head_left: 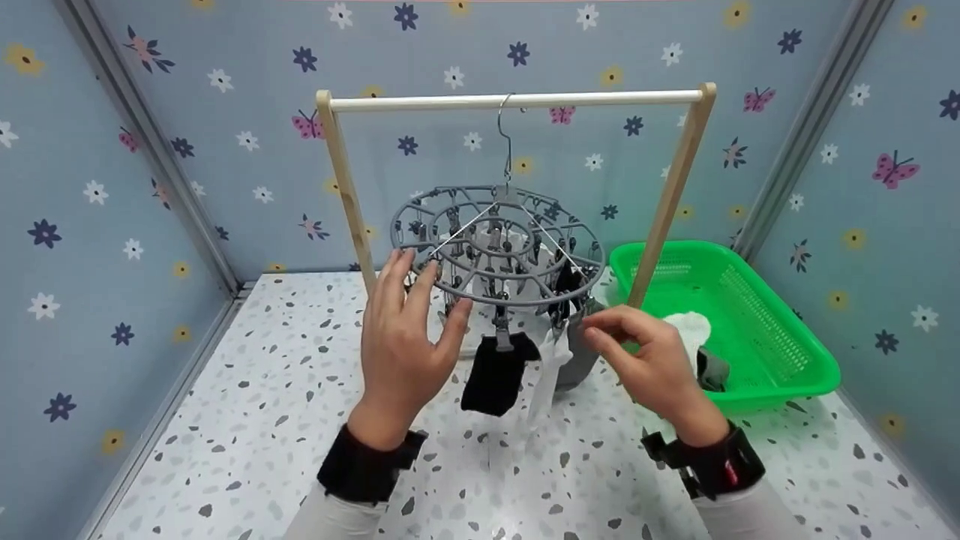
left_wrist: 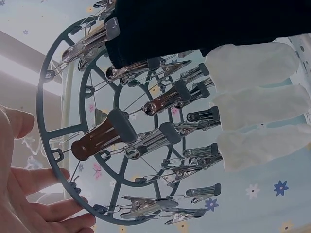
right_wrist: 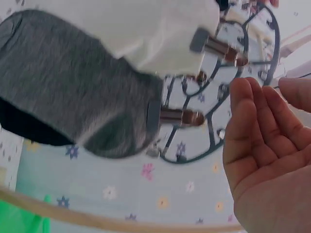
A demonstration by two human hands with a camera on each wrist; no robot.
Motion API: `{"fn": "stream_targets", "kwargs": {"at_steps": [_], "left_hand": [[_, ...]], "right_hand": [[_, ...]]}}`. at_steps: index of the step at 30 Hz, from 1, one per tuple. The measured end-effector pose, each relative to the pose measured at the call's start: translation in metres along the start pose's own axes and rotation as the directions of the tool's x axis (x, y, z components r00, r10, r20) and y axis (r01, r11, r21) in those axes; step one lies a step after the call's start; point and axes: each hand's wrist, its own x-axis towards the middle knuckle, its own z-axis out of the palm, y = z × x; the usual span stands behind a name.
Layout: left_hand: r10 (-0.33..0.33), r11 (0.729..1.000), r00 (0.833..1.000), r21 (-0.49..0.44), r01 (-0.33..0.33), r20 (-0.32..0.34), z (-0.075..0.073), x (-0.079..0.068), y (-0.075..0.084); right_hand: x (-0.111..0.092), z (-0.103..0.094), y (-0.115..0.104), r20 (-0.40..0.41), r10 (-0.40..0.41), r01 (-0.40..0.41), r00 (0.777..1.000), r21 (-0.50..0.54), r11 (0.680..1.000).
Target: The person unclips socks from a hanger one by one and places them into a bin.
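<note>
A round grey clip hanger hangs by its hook from a rack's bar. My left hand is at its left side, fingers spread and fairly straight; in the left wrist view the fingertips touch the rim. From the front clips hang a black sock, a white sock and a grey sock. Beside the grey sock is my right hand, fingers loosely bent and thumb apart, with nothing between them. A metal clip grips the grey sock's edge. Several white socks hang farther in.
The rack has a white bar and wooden legs. A green basket on the right holds a white item and a grey one. Flowered panels enclose the speckled table.
</note>
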Motion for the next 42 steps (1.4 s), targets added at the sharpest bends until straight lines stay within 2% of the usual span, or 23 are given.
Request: {"fn": "stream_targets", "kwargs": {"at_steps": [4, 8, 17, 21, 24, 28, 33, 38, 42], "left_hand": [[0.002, 1.0, 1.0, 0.001, -0.002, -0.002, -0.001, 0.001, 0.0], [0.015, 1.0, 1.0, 0.004, -0.015, 0.0, 0.0, 0.0, 0.0], [0.012, 1.0, 1.0, -0.001, -0.012, 0.019, 0.002, -0.003, 0.002], [0.02, 1.0, 1.0, -0.002, -0.02, 0.017, 0.003, -0.003, 0.003], [0.023, 1.0, 1.0, -0.003, -0.023, 0.015, 0.002, -0.002, 0.003], [0.021, 1.0, 1.0, -0.005, -0.021, 0.013, 0.002, -0.002, 0.003], [0.021, 1.0, 1.0, -0.007, -0.021, 0.018, 0.003, -0.003, 0.002], [0.027, 1.0, 1.0, -0.007, -0.027, 0.016, 0.003, -0.003, 0.003], [0.031, 0.999, 0.999, -0.009, -0.031, 0.018, 0.003, -0.003, 0.004]], "right_hand": [[-0.002, 0.017, -0.005, 0.077, -0.063, 0.057, 0.995, 0.084, 0.995], [-0.005, 0.03, -0.004, 0.11, -0.093, 0.082, 0.99, 0.102, 0.991], [-0.013, 0.043, 0.006, 0.181, 0.017, -0.034, 0.983, 0.092, 0.995], [-0.015, 0.047, 0.009, 0.231, 0.101, -0.113, 0.968, 0.041, 0.993], [-0.015, 0.051, 0.012, 0.27, 0.152, -0.176, 0.951, 0.07, 0.982], [-0.015, 0.059, 0.016, 0.3, 0.194, -0.253, 0.934, 0.173, 0.952], [-0.018, 0.066, 0.017, 0.322, 0.264, -0.349, 0.909, 0.242, 0.906], [-0.017, 0.07, 0.017, 0.354, 0.35, -0.462, 0.867, 0.309, 0.831], [-0.018, 0.072, 0.019, 0.367, 0.42, -0.529, 0.83, 0.281, 0.801]]}}
